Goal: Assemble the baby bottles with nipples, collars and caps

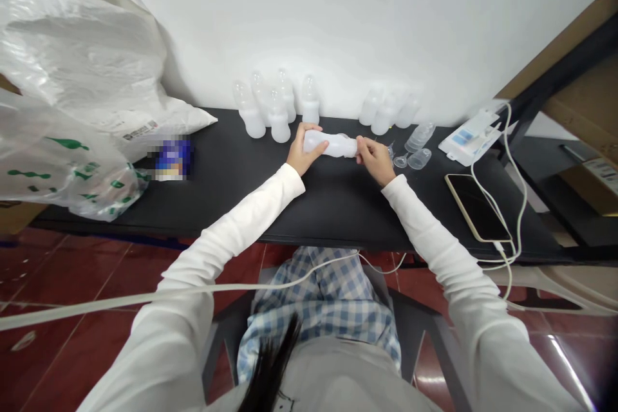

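Note:
A white plastic bottle (pixel 331 143), shaped like a small baby bottle, lies sideways in the air above the black table. My left hand (pixel 305 149) wraps round its left end. At its right, neck end, the fingers of my right hand (pixel 374 159) are pinched together; whatever small part they grip is hidden. Behind my left hand stand several white bottles with clear domed caps (pixel 279 117). Several bottles without visible domes (pixel 383 114) stand beyond my right hand. Clear plastic caps (pixel 419 158) and small clear pieces lie just right of that hand.
A black table (pixel 232 187) runs along the white wall. Large plastic bags (pixel 82 77) and a blue packet (pixel 174 159) occupy its left side. On the right are a phone (pixel 477 207) with a white cable and a clear plastic case (pixel 470 136). Another cable crosses above my lap.

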Available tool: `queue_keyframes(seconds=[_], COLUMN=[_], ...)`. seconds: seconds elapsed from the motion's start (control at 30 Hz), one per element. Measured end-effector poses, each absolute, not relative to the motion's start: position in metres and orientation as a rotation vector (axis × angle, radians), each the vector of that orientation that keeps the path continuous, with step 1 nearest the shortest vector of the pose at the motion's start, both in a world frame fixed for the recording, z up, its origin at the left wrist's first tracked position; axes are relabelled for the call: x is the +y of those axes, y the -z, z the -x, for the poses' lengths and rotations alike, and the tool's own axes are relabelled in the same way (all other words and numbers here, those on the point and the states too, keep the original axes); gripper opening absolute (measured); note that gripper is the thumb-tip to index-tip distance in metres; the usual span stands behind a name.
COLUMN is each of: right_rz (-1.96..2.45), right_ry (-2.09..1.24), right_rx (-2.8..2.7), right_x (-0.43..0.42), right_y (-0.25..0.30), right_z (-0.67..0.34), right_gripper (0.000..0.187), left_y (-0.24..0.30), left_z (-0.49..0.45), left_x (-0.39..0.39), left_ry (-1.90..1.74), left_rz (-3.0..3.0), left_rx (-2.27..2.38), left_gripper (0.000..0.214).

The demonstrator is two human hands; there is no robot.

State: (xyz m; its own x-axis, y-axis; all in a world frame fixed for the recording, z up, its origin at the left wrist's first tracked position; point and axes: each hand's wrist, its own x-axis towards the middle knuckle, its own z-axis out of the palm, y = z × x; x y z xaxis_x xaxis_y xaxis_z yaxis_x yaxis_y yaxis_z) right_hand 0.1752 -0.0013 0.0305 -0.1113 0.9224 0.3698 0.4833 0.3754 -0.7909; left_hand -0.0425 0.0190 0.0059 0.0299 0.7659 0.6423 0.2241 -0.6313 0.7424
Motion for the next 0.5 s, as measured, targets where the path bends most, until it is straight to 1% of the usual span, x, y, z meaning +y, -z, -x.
queue_keyframes(seconds=[0.07,0.13,0.2,0.27,0.33,0.4,0.5], right_rz=[1.355,1.439,1.453,1.376,1.276,1.239,1.322], right_ry=[-0.535,-0.431,-0.21,0.037,0.215,0.331,0.409], right_rx=[-1.83,-1.917,-1.984,-2.061,-2.169,-2.247,-2.225], right_x=[-0.002,-0.003,-0.004,-0.006,-0.008,-0.01,-0.008], right_y=[-0.032,-0.033,-0.034,-0.034,-0.034,-0.032,-0.029], right_z=[-0.177,-0.178,-0.178,-0.177,-0.173,-0.17,-0.168], right_gripper=[0.073,0.076,0.07,0.06,0.055,0.056,0.051], left_y=[-0.007,-0.009,-0.01,-0.01,-0.009,-0.007,-0.003], left_z=[0.042,0.041,0.04,0.037,0.035,0.032,0.028], left_x=[0.018,0.015,0.013,0.013,0.014,0.015,0.013], left_ry=[-1.628,-1.616,-1.632,-1.636,-1.587,-1.482,-1.329], left_rz=[-1.929,-1.905,-1.814,-1.649,-1.478,-1.371,-1.392], left_rx=[0.94,0.932,0.984,1.058,1.111,1.124,1.073], left_gripper=[0.055,0.054,0.054,0.054,0.053,0.052,0.052])
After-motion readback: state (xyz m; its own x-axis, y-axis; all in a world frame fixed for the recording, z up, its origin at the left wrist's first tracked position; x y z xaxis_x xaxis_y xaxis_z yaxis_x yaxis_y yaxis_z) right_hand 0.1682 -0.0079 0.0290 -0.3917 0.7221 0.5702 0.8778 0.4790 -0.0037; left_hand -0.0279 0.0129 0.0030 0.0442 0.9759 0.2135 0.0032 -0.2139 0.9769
